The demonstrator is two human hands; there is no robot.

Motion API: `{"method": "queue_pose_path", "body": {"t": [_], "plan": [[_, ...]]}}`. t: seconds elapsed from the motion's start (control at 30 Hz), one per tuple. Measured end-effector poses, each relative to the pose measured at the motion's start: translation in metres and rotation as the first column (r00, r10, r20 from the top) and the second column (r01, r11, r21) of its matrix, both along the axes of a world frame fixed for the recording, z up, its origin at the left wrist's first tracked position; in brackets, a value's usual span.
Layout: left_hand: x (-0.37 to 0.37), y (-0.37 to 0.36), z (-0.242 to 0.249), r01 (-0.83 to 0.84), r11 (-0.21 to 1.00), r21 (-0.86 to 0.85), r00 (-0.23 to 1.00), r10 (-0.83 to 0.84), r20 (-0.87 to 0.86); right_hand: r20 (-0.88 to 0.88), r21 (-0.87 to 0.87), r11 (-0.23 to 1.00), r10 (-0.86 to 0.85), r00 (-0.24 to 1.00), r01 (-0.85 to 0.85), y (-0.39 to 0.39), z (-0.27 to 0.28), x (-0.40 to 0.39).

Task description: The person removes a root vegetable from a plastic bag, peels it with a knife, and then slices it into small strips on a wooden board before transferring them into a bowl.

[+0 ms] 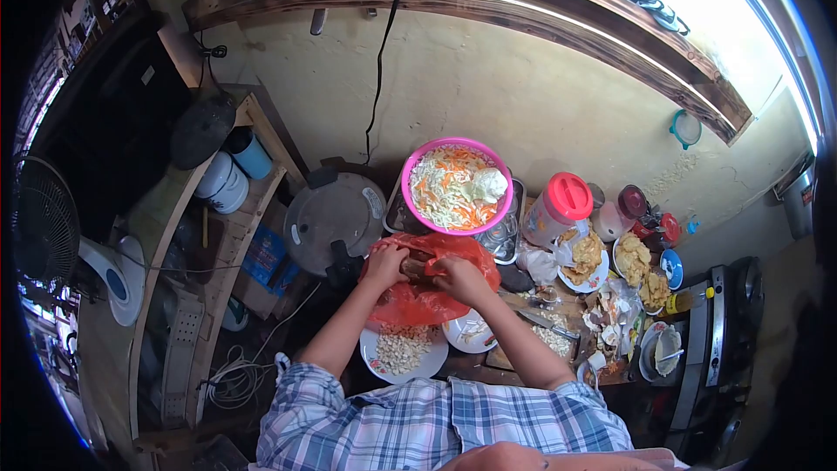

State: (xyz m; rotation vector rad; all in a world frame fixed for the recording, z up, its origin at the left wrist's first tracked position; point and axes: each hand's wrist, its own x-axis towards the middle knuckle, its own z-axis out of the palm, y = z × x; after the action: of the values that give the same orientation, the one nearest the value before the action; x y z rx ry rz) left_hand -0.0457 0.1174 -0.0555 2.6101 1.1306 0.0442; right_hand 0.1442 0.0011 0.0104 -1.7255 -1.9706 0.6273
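Our left hand [386,265] and right hand [462,277] grip the red bag [410,303]; if we pull hard, it could rip.

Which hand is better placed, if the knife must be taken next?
Probably the right hand. The knife lies on that side, beside the right forearm. The left hand is farther, across the red plastic bag. Both hands are at the bag, so the right must leave it first.

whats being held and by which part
The left hand and right hand hold the red bag by the edges of its opening, one each side; whether they also grip the brown thing inside, I can't tell.
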Motion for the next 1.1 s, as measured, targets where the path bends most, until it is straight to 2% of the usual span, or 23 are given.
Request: {"method": "queue_pose_path", "body": {"t": [0.03, 0.07, 0.1, 0.13, 0.17, 0.2, 0.27, 0.3, 0.33, 0.37, 0.4, 0.43, 0.5, 0.57, 0.63, 0.7, 0.73, 0.77, 0.83, 0.9, 0.97, 1.03, 1.1], "plan": [[-0.001, -0.002, 0.010, 0.010, 1.000, -0.024, 0.987, -0.006, 0.159, 0.001, -0.002, 1.000, -0.005, 1.000, 0.005, -0.012, 0.016, 0.002], [-0.001, -0.005, 0.018, 0.051, 0.998, -0.041, 0.947, -0.035, 0.320, -0.133, 0.193, 0.978, -0.057, 0.990, 0.082, -0.025, 0.034, 0.003], [0.002, -0.009, 0.026, 0.057, 0.997, -0.043, 0.947, -0.041, 0.319, -0.271, 0.367, 0.913, -0.081, 0.959, 0.181, -0.036, 0.048, 0.005], [0.007, -0.014, 0.034, 0.060, 0.986, -0.157, 0.904, 0.013, 0.428, -0.271, 0.366, 0.912, -0.087, 0.959, 0.186, -0.049, 0.055, 0.007], [0.011, -0.018, 0.041, 0.077, 0.961, -0.265, 0.848, 0.077, 0.524, -0.344, 0.391, 0.869, -0.169, 0.924, 0.305, -0.065, 0.059, 0.009], [0.014, -0.022, 0.045, 0.085, 0.961, -0.262, 0.849, 0.068, 0.525, -0.418, 0.408, 0.811, -0.243, 0.875, 0.420, -0.079, 0.059, 0.012], [0.021, -0.032, 0.049, 0.145, 0.967, -0.208, 0.727, 0.039, 0.686, -0.469, 0.390, 0.775, -0.296, 0.832, 0.496, -0.105, 0.048, 0.020], [0.026, -0.037, 0.053, 0.163, 0.965, -0.206, 0.727, 0.024, 0.686, -0.517, 0.365, 0.741, -0.342, 0.784, 0.564, -0.120, 0.041, 0.025], [0.030, -0.044, 0.059, 0.152, 0.935, -0.319, 0.686, 0.133, 0.716, -0.518, 0.365, 0.729, -0.358, 0.777, 0.579, -0.134, 0.031, 0.031], [0.035, -0.052, 0.065, 0.147, 0.889, -0.434, 0.643, 0.247, 0.725, -0.585, 0.272, 0.701, -0.424, 0.692, 0.660, -0.149, 0.018, 0.038], [0.041, -0.061, 0.079, 0.174, 0.873, -0.455, 0.593, 0.276, 0.756, -0.641, 0.174, 0.664, -0.485, 0.595, 0.727, -0.162, 0.008, 0.046], [0.044, -0.069, 0.097, 0.190, 0.868, -0.459, 0.601, 0.267, 0.754, -0.640, 0.169, 0.650, -0.499, 0.584, 0.741, -0.173, 0.002, 0.055], [0.052, -0.084, 0.134, 0.118, 0.954, -0.275, 0.591, 0.155, 0.791, -0.629, 0.082, 0.566, -0.608, 0.484, 0.820, -0.199, -0.009, 0.073], [0.056, -0.092, 0.158, 0.072, 0.964, -0.255, 0.578, 0.168, 0.798, -0.592, 0.031, 0.528, -0.674, 0.441, 0.849, -0.221, -0.022, 0.094], [0.055, -0.098, 0.175, 0.081, 0.966, -0.246, 0.484, 0.178, 0.857, -0.404, -0.113, 0.490, -0.817, 0.411, 0.864, -0.240, -0.032, 0.115], [0.051, -0.108, 0.205, -0.010, 0.994, -0.112, 0.460, 0.104, 0.882, -0.332, -0.104, 0.497, -0.834, 0.441, 0.862, -0.256, -0.059, 0.140], [0.048, -0.115, 0.220, -0.068, 0.997, -0.027, 0.461, 0.055, 0.886, -0.136, 0.038, 0.556, -0.820, 0.555, 0.830, -0.261, -0.066, 0.150], [0.045, -0.122, 0.230, -0.113, 0.994, -0.011, 0.408, 0.056, 0.911, 0.077, 0.164, 0.626, -0.779, 0.622, 0.763, -0.267, -0.072, 0.158], [0.040, -0.141, 0.249, -0.168, 0.983, -0.072, 0.271, 0.116, 0.956, 0.084, 0.142, 0.658, -0.752, 0.654, 0.739, -0.272, -0.073, 0.173], [0.030, -0.154, 0.254, -0.196, 0.968, -0.159, 0.133, 0.187, 0.973, 0.353, -0.032, 0.802, -0.549, 0.758, 0.596, -0.271, -0.088, 0.193], [0.022, -0.166, 0.261, -0.239, 0.967, -0.088, 0.034, 0.098, 0.995, 0.296, -0.083, 0.802, -0.547, 0.783, 0.591, -0.268, -0.096, 0.207], [0.007, -0.175, 0.262, -0.342, 0.939, -0.049, 0.012, 0.057, 0.998, 0.356, -0.069, 0.867, -0.442, 0.823, 0.494, -0.264, -0.087, 0.212], [-0.003, -0.185, 0.265, -0.413, 0.908, -0.066, -0.031, 0.059, 0.998, 0.285, -0.114, 0.871, -0.433, 0.856, 0.478, -0.262, -0.080, 0.218]]}}
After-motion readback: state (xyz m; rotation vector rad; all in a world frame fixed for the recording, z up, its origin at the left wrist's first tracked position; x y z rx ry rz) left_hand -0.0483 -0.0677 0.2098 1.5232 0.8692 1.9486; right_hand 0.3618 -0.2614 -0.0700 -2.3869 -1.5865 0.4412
